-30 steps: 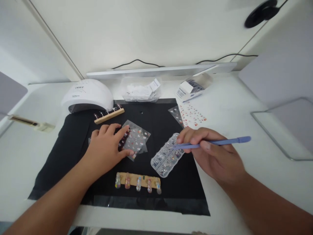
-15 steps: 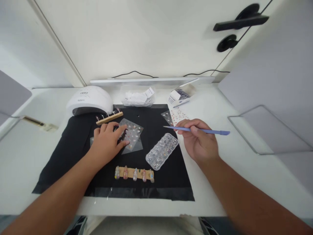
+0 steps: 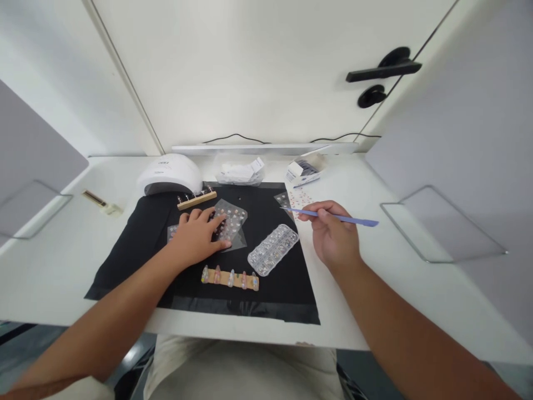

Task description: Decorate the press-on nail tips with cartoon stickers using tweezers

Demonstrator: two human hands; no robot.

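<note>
My left hand (image 3: pixel 194 240) lies palm down with its fingers spread, thumb and fingertips on clear nail sticker sheets (image 3: pixel 236 215). Between the fingers of my right hand (image 3: pixel 336 236) is a slim blue-purple nail tool (image 3: pixel 358 221), its thin point aimed left over a small sticker sheet (image 3: pixel 282 199). A clear compartment case of tiny nail gems (image 3: pixel 273 250) lies between the hands. Nearer me, several decorated nail tips sit on a wooden strip (image 3: pixel 224 276). Beyond my left hand, a second wooden strip (image 3: pixel 197 200) holds dark nail tips.
A black mat (image 3: pixel 266 305) covers part of the white table (image 3: pixel 395 300). Along the back stand a white nail lamp (image 3: pixel 170 173), a clear bag of white packets (image 3: pixel 240 170) and an opened small box (image 3: pixel 303 172). A brush-like tool (image 3: pixel 102 203) lies left.
The camera view has tilted and shifted, so the scene sits differently in the frame. Both hands keep nearly the same places, the right one still gripping the nail tool.
</note>
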